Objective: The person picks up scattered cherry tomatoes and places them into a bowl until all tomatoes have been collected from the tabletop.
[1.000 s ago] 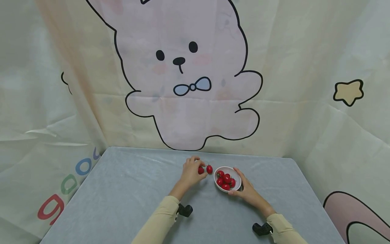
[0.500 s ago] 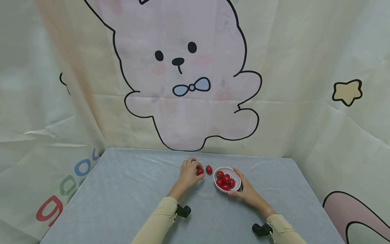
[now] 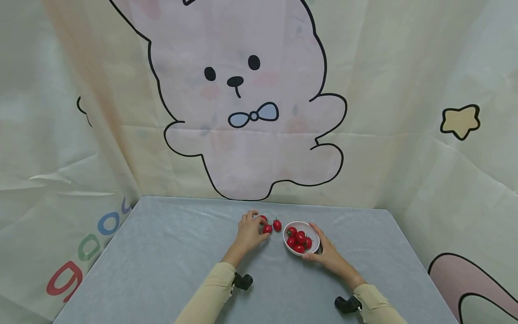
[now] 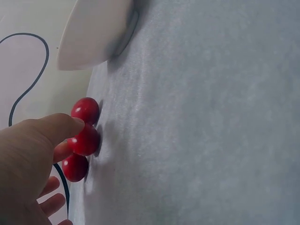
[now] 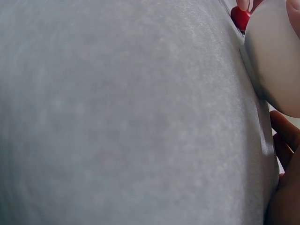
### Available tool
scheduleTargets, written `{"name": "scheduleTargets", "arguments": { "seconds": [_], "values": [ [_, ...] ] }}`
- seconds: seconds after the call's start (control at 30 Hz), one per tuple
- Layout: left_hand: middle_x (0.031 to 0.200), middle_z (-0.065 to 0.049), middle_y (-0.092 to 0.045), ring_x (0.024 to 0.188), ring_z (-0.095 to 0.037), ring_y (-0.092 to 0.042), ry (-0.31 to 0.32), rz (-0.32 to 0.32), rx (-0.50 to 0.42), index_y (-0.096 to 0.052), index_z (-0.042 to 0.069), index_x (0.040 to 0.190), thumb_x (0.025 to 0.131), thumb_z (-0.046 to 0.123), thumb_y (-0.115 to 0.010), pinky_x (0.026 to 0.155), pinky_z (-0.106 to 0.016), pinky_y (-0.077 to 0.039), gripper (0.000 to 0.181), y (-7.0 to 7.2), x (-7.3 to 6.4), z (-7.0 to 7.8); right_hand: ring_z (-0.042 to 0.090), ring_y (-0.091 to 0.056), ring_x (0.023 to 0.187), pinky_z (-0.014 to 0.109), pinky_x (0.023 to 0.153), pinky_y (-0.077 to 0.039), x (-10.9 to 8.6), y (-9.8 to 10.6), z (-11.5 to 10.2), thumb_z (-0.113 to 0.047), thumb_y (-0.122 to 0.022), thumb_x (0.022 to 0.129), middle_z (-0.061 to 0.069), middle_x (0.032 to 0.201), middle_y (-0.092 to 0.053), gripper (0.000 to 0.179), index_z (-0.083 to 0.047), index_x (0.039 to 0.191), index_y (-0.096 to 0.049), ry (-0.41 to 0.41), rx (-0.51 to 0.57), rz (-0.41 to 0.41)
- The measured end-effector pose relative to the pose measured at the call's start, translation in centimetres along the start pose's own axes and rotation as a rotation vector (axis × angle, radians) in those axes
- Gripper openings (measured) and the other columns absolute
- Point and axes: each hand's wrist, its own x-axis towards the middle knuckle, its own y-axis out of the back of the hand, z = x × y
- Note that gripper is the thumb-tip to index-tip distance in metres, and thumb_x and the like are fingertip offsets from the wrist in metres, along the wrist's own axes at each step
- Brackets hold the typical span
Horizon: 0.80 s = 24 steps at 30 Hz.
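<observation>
In the head view my left hand (image 3: 248,231) is at the loose cherry tomatoes, left of a white bowl. Thumb and index finger pinch one cherry tomato (image 4: 86,140), seen in the left wrist view as the middle of three and low at the tabletop. Another tomato (image 3: 277,225) lies to its right, and a third (image 4: 75,168) is partly behind the fingers. My right hand (image 3: 329,255) grips the bowl (image 3: 286,249) from its right side, thumb at the near rim and fingers at the far side. Several red tomatoes (image 3: 300,237) lie inside the bowl.
A grey-blue cloth covers the table (image 3: 182,252). Behind it hangs a curtain (image 3: 372,171) with a cartoon bear, and more printed cloth closes both sides. A black wrist camera (image 3: 243,281) sits at the left cuff, another (image 3: 348,305) at the right.
My left hand has shifted slightly left and nearer to me. The tomato behind its fingers shows more clearly now. My right hand and the bowl have stayed in place.
</observation>
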Motion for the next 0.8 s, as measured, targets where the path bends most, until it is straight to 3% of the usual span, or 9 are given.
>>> {"name": "scheduleTargets", "arguments": {
  "seconds": [0.3, 0.8],
  "values": [
    [0.136, -0.009, -0.044, 0.125, -0.029, -0.039, 0.027, -0.016, 0.01, -0.065, 0.02, 0.098, 0.075, 0.034, -0.076, 0.103, -0.051, -0.034, 0.03, -0.64, -0.05, -0.22, 0.033, -0.019, 0.145, 0.071, 0.107, -0.017, 0.06, -0.04, -0.06, -0.042, -0.078, 0.071, 0.005, 0.157, -0.022, 0.1, -0.039, 0.148, -0.013, -0.009, 0.001, -0.004],
    [0.138, -0.01, -0.042, 0.124, -0.03, -0.038, 0.002, -0.027, 0.019, -0.065, 0.02, 0.102, 0.077, 0.035, -0.075, 0.102, -0.051, -0.034, 0.031, -0.89, 0.04, 0.51, 0.034, -0.02, 0.145, 0.071, 0.107, -0.017, 0.05, -0.1, 0.23, -0.042, -0.078, 0.071, 0.005, 0.157, -0.023, 0.1, -0.04, 0.148, -0.014, 0.021, -0.002, 0.005]
  ]
}}
